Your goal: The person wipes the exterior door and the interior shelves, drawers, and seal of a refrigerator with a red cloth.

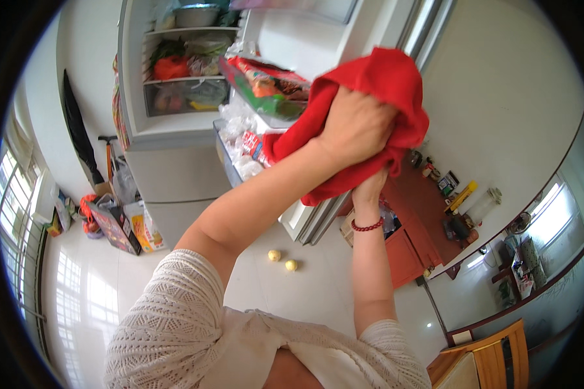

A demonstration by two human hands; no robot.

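Observation:
A bunched red cloth (394, 73) is raised in front of me, beside the open refrigerator door (292, 41). My left hand (357, 124) is closed in a fist on the cloth, reaching across from the left. Below it, my right hand (371, 187), with a dark red beaded bracelet (367, 225) at the wrist, goes up against the cloth. Its fingers are hidden by the red folds. Just left of the cloth, a door shelf (250, 90) holds red and green packets, and a lower door bin (228, 160) holds white plastic bags and a red-labelled package (253, 145).
The refrigerator (175, 167) stands open, with food bags and a metal pot (197, 15) on its shelves. Two yellowish round objects (282, 260) lie on the tiled floor. A red-brown cabinet (413, 243) bearing jars is at right; a wooden chair (499, 360) is lower right. Bags and boxes (114, 226) stand at left.

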